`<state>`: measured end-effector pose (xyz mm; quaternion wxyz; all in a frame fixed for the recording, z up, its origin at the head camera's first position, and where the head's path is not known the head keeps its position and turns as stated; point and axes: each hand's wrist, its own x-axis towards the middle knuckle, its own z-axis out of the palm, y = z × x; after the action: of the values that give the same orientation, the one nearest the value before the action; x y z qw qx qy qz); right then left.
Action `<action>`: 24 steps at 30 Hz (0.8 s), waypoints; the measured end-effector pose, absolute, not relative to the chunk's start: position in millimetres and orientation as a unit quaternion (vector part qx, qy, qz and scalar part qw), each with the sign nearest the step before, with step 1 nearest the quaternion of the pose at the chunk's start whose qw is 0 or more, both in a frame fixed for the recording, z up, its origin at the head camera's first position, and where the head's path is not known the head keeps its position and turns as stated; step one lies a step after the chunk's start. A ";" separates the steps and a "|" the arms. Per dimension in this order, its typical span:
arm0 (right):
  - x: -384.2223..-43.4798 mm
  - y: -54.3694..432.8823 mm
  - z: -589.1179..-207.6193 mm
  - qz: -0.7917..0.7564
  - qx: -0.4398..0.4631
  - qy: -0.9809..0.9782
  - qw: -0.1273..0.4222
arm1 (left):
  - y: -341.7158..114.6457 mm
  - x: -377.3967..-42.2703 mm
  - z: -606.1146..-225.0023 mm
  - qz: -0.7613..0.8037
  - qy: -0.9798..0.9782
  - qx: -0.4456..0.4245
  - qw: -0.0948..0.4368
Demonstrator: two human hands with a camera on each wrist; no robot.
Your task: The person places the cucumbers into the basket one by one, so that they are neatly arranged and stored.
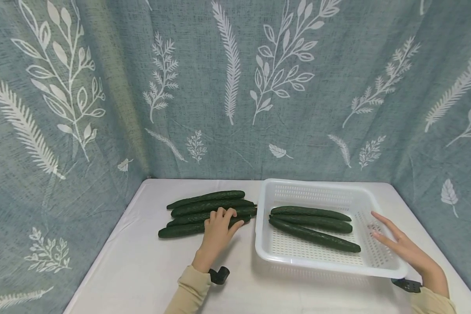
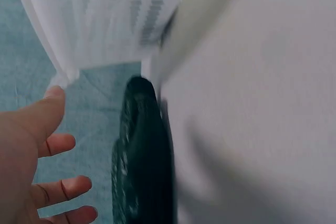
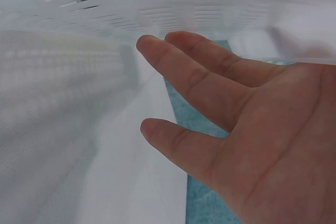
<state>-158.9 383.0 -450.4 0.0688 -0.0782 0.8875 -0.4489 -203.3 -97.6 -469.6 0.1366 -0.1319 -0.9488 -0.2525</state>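
Observation:
My left hand [image 1: 219, 227] hovers over the front of a group of several dark green cucumbers [image 1: 180, 230] lying side by side on the table. In the left wrist view its fingers are spread and loosely bent, with a gap between them and the nearest cucumber [image 2: 147, 161]. A white perforated plastic basket [image 1: 260, 222] stands to the right, with three cucumbers [image 1: 314, 235] lying inside. At the basket's right end is my right hand [image 1: 408, 250]. Its fingers [image 3: 194, 80] extend close beside the basket wall; whether they touch it is hard to tell.
A white cloth covers the table [image 1: 133, 266]. Blue-green curtains [image 1: 204, 87] with white leaf prints hang behind the table and along both sides. The left group's cucumber ends lie close to the basket's left wall.

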 end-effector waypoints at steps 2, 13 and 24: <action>-158.9 383.6 -451.1 -0.446 -0.076 0.889 0.069 | -103.1 -205.0 -472.9 -0.249 -0.949 -0.128 0.142; -159.6 384.1 -450.7 -0.445 -0.072 0.890 0.069 | -130.7 -215.7 -492.7 -0.208 -0.962 -0.071 0.162; -158.3 384.9 -451.4 -0.447 -0.072 0.889 0.070 | -142.7 -214.8 -499.5 -0.211 -0.968 -0.049 0.126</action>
<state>-158.3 384.9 -451.4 0.0696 -0.0717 0.8890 -0.4470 -214.8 -142.7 -499.5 0.1258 -0.0493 -0.9682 -0.2105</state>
